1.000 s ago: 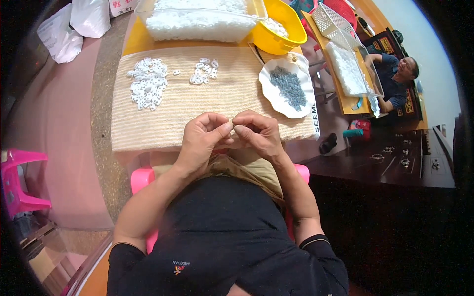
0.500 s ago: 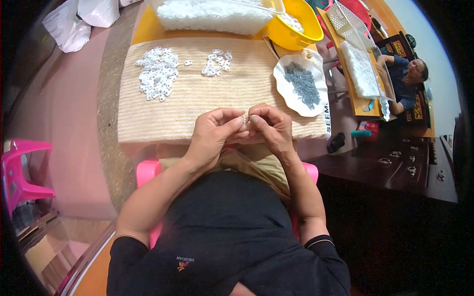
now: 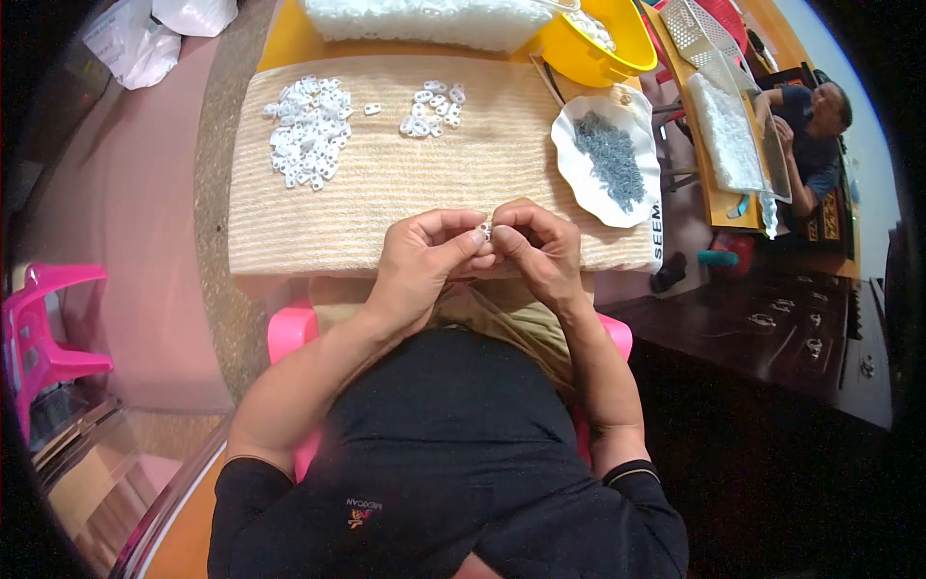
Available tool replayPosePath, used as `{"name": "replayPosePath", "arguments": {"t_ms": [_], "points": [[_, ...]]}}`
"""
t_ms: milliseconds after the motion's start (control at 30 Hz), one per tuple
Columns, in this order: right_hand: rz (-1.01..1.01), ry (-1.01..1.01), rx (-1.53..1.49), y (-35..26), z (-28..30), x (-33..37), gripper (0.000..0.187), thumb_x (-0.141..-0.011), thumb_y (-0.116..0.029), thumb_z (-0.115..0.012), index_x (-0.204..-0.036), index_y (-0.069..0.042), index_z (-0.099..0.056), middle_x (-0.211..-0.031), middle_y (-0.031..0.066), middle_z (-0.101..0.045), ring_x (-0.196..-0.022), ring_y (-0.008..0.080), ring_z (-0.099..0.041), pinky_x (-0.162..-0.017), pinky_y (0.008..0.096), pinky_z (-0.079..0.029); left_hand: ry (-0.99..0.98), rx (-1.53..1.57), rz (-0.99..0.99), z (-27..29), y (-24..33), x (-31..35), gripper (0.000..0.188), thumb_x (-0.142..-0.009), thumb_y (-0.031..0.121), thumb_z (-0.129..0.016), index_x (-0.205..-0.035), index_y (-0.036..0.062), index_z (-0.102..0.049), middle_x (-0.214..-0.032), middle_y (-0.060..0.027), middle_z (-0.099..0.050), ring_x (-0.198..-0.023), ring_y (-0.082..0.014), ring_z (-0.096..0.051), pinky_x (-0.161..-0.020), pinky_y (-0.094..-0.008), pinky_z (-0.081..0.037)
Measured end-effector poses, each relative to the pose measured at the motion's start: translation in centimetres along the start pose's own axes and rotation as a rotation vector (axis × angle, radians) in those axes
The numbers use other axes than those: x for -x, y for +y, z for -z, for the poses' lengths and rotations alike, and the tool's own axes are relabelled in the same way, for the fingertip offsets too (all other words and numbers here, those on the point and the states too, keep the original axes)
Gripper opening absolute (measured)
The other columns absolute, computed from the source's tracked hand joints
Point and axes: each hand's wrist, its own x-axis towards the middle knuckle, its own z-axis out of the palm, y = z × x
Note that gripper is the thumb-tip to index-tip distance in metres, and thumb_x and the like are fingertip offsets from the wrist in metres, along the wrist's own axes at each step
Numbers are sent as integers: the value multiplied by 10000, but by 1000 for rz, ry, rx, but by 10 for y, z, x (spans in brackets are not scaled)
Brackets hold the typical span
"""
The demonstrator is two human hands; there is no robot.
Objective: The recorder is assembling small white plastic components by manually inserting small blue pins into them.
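Over the near edge of the towel-covered table [image 3: 386,198], my left hand [image 3: 415,256] pinches a small white plastic piece with dark holes [image 3: 485,232]. My right hand [image 3: 548,253] meets it from the other side, thumb and fingertips closed at the same piece; any smaller part between them is too tiny to make out. A large pile of similar white pieces [image 3: 309,135] lies at the far left, a smaller cluster [image 3: 421,125] sits right of it, and a single piece [image 3: 372,109] rests between. On the right, a wavy-rimmed white dish [image 3: 576,181] holds many tiny grey-blue parts [image 3: 610,162].
A clear bin [image 3: 424,27] full of white pieces and a yellow basin [image 3: 617,66] stand along the far side. At the right, another person [image 3: 815,125] sits by a bench with a second clear bin [image 3: 723,135]. A pink stool [image 3: 58,318] stands at the left.
Both hands stay together over the table's near edge. The white piece now shows more plainly between my fingertips, its holes visible. The view has shifted slightly.
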Motion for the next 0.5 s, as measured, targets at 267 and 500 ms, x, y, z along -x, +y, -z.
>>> {"name": "replayPosePath", "arguments": {"t_ms": [267, 500], "points": [[-7, -19, 49, -1, 3, -1, 62, -895, -8, -611, -927, 45, -608, -914, 60, -606, -788, 85, -584, -689, 208, -488, 16, 30, 6, 0, -1, 0, 183, -895, 42, -622, -1048, -57, -604, -901, -101, -666, -765, -128, -661, -712, -233, -569], [-24, -30, 46, -2, 4, 0, 59, -895, -4, -605, -918, 50, -602, -926, 68, -603, -766, 90, -574, -677, 209, -476, 22, 38, -1, 0, -1, 0, 185, -896, 40, -622, -1051, -58, -604, -908, -105, -666, -767, -132, -663, -713, -229, -570]]}}
